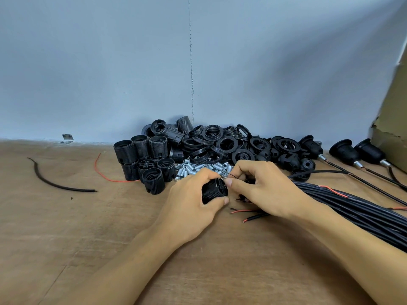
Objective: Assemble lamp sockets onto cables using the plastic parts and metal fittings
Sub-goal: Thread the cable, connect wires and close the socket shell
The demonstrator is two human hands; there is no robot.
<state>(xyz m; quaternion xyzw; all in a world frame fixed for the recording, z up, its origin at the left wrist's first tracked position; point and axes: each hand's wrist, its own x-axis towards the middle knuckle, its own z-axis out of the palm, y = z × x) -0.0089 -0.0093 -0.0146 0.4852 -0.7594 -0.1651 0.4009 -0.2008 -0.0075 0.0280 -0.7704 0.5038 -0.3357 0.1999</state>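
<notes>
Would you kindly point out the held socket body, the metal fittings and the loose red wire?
held socket body [213, 191], head view, its ribbed side.
metal fittings [191, 169], head view, middle of the silver pile.
loose red wire [114, 180], head view, its lower stretch.

we only get half the socket [214, 190] past the left hand [193, 200], cable bundle [352, 208] runs off the right edge

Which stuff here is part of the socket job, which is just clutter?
In the job: left hand, held socket body, right hand, wire, metal fittings, rings, spare socket bodies, cable bundle, finished sockets.
Lying about: black cable scrap, red wire scrap, metal bracket, cardboard.
</notes>
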